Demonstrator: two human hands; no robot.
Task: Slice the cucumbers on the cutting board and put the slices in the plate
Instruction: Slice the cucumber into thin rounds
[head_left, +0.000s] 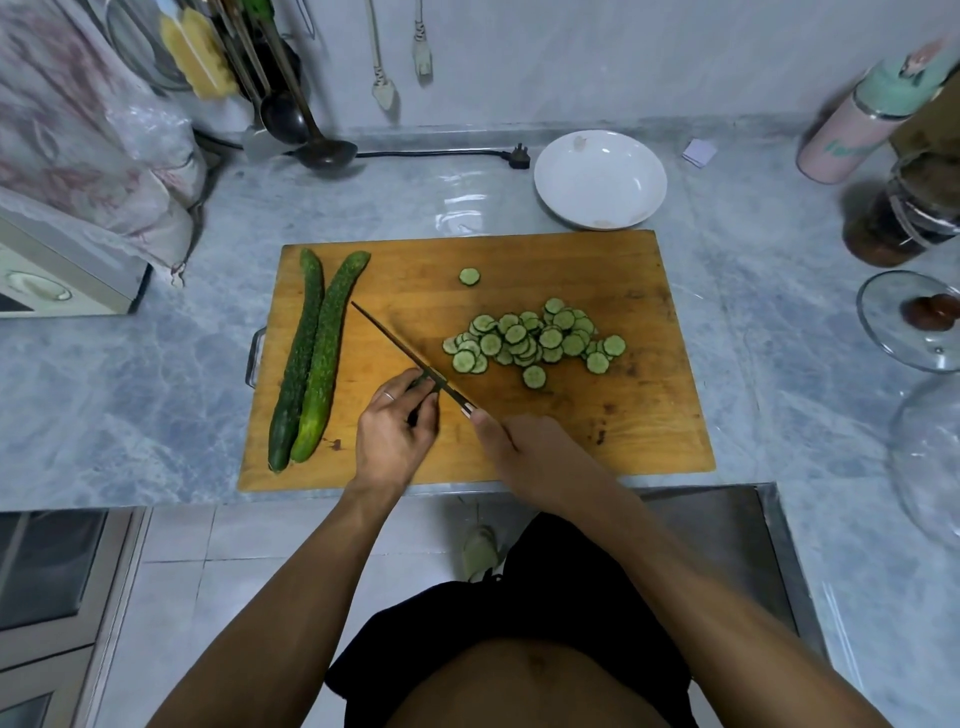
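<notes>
On the wooden cutting board (649, 415), two whole cucumbers (311, 358) lie side by side at the left. A pile of cucumber slices (535, 340) covers the right middle, with one stray slice (469, 276) further back. My left hand (395, 431) pinches a short cucumber stub (422, 383) against the board. My right hand (524, 452) grips the handle of a knife (395, 340), whose blade runs up and left across the stub. The white plate (600, 179) stands behind the board with no slices in it.
A marble counter (156, 374) carries the board. A cloth-covered appliance (67, 208) stands at the left, with hanging ladles (311, 135) and a power plug (517, 156) at the back. A pink bottle (857, 124), a dark jar (904, 218) and glass lids (909, 317) crowd the right.
</notes>
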